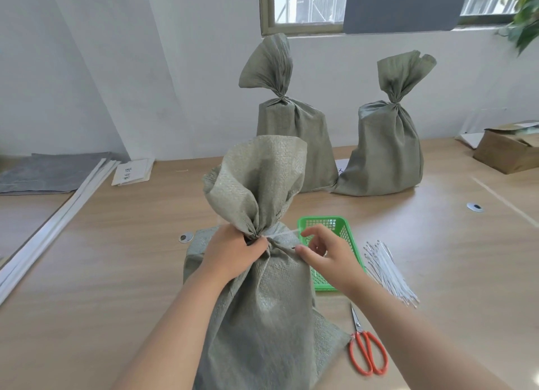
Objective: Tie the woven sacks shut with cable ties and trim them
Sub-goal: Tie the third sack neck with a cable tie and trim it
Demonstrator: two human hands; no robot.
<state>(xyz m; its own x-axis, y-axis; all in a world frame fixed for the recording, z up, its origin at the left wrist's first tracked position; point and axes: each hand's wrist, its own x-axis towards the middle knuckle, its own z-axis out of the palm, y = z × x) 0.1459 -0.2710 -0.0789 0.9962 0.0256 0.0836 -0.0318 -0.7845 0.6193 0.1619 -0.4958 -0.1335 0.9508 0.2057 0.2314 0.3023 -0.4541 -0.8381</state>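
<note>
1. On the table point(116, 258), the soft, crinkly sack point(262, 316) stands; the left hand point(233, 249) squeezes its bunched neck.
2. The right hand point(332, 261) has its fingers apart beside the thin, bendy cable tie point(283, 234).
3. Grab that tail.

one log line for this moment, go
phase: tying near sack | left hand: grips neck | right hand: at cable tie tail, grip unclear | scissors: on table, untouched

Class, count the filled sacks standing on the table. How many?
3. The front sack stands with its neck gripped by the left hand; the back left sack and back right sack stand tied near the wall. None looks hidden.
</note>
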